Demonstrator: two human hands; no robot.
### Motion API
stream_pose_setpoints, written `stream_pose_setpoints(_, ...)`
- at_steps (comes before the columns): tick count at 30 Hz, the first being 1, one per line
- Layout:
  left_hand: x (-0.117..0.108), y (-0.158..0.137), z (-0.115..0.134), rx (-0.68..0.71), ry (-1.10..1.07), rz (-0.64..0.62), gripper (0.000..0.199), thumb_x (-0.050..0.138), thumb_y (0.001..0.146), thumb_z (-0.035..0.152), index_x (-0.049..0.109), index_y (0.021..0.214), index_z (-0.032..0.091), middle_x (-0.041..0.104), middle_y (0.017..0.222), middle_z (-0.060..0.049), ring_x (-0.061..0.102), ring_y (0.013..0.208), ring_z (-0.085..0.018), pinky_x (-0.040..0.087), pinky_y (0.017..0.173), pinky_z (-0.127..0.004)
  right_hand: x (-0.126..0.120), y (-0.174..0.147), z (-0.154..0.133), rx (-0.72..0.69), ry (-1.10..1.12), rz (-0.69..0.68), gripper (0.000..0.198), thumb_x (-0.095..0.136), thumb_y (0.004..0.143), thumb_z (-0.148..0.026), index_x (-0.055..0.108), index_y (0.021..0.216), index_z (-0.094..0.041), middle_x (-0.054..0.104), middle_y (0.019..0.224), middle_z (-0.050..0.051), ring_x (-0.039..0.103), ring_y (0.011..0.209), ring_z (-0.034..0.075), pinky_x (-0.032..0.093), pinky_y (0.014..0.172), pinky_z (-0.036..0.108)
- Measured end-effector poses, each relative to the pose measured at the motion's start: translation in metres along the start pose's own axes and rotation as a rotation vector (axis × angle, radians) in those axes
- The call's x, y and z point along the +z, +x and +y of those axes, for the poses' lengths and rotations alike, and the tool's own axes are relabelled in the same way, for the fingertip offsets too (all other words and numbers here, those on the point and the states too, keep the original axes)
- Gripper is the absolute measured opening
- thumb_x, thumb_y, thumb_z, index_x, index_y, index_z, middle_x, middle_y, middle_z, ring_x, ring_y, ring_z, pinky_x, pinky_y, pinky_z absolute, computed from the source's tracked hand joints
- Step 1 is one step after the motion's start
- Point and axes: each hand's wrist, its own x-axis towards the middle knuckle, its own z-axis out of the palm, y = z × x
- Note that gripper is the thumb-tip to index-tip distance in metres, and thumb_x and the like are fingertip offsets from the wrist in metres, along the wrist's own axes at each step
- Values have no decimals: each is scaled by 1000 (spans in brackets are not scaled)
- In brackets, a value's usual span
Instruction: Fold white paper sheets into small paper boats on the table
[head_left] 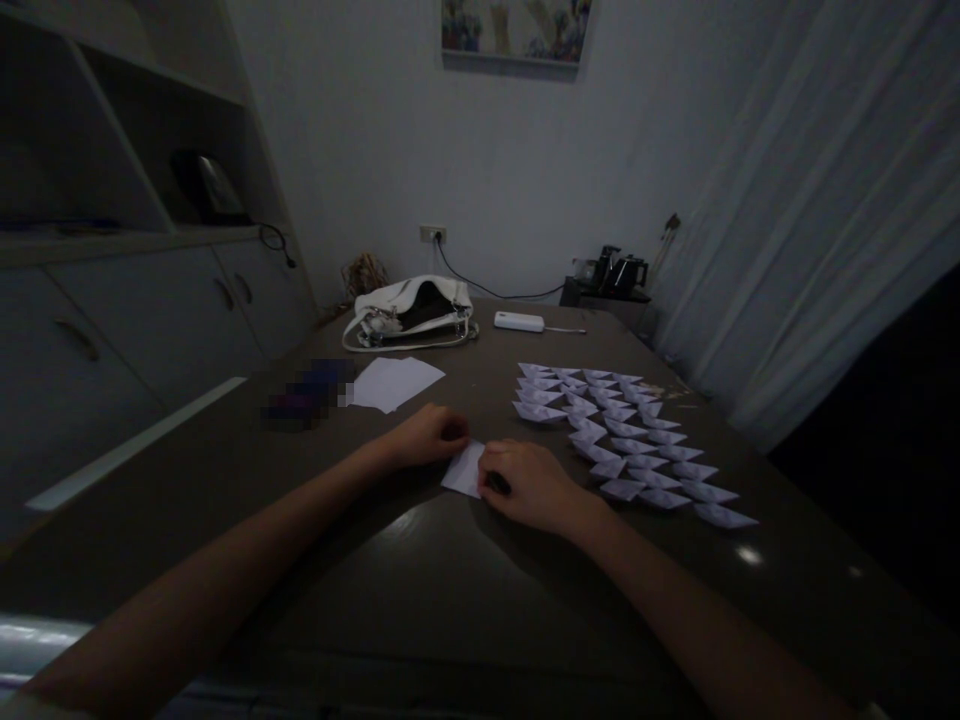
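A small white piece of paper (460,474), which looks folded, lies on the dark table between my hands. My left hand (429,436) is closed, its curled fingers at the paper's far left edge. On the right side my right hand (529,484) is closed over the paper's edge, thumb and fingers pinched together. The fingertips partly cover the sheet, so its exact folds cannot be made out. To the right stand rows of several folded paper boats (630,445). Loose white sheets (396,384) lie in a stack beyond my left hand.
A white handbag (412,312) rests at the table's far end, beside a white power bank (519,321) with a short cable. A blurred dark item (309,394) lies left of the sheets. Cabinets (142,310) line the left; a pale curtain (795,220) hangs at right.
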Motion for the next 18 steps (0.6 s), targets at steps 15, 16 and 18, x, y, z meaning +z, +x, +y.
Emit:
stream_pose_setpoints(15, 0, 0, -2, -10, -4, -18, 20, 52, 82, 27, 63, 75, 13, 57, 60, 1, 49, 56, -12, 33, 53, -21, -1, -2, 0, 16, 31, -3, 4, 65, 82, -21, 66, 84, -17, 67, 89, 4, 59, 81, 16, 38, 66, 26)
stream_pose_setpoints(16, 0, 0, -2, -13, -2, -18, 20, 52, 82, 28, 63, 76, 13, 57, 61, 1, 49, 56, -12, 33, 53, -21, -1, -2, 0, 26, 40, -1, 5, 65, 82, -21, 67, 84, -17, 67, 89, 4, 60, 81, 16, 39, 66, 26)
stream_pose_setpoints(18, 0, 1, -2, -19, 3, -13, 20, 53, 82, 28, 63, 75, 13, 57, 61, 1, 49, 57, -12, 33, 53, -21, -1, -2, 1, 41, 51, 4, 5, 64, 82, -20, 67, 85, -17, 68, 88, 4, 61, 81, 16, 39, 67, 25)
